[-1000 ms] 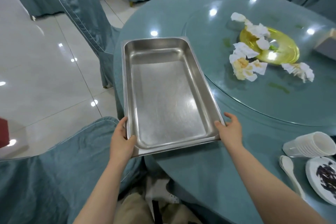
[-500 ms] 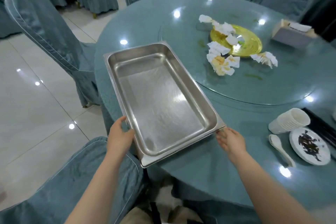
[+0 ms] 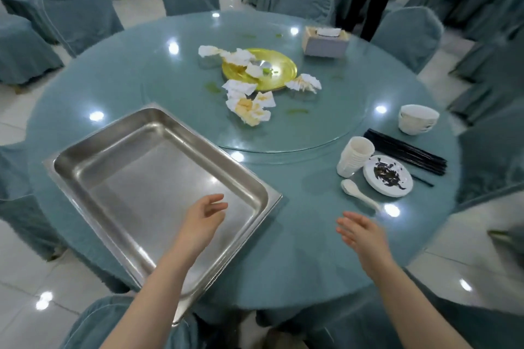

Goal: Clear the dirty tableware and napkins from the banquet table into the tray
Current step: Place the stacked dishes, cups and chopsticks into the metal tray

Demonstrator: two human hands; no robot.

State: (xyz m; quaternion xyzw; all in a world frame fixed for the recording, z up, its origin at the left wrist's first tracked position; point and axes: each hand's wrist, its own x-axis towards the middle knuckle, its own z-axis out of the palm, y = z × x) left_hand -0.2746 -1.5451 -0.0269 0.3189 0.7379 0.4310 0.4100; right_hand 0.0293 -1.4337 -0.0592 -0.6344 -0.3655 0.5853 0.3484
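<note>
Tray (image 3: 71,170): steel, nothing in it, resting on the table (image 3: 297,249) in the lower left of the frame; its long axis runs from upper left down to lower centre, and its near corner overhangs the table edge.
Left hand (image 3: 202,218): hovers over the tray's near right part, fingers loosely spread, gripping nothing.
Right hand (image 3: 361,232): hovers over bare tablecloth at lower right of centre, fingers straight, palm turned inward, holding nothing.
Nearest dirty ware: the spoon (image 3: 358,195), plate (image 3: 388,176) with dark scraps and cup stack (image 3: 354,156) sit as a group at centre right, just up and right of the right hand.
Spoon axis: bowl at upper left, handle running down to the lower right, its end near the right hand.
Further ware: chopsticks (image 3: 405,154) lie behind the plate, slanting from upper left to lower right; the bowls (image 3: 418,119) stand beyond them at right.
Napkins (image 3: 251,108): crumpled, scattered around the gold dish (image 3: 280,73) on the turntable at upper centre, well apart from both hands.
Nearer hand: the right hand, by a clear margin, for the spoon, plate and cups; the left is between that group and the tray.
Likely move: a judgement only, the right hand reaches up and right, then carries leftward across to the tray.
Risk: the plate's scraps may slide if it is tilted on the way.
</note>
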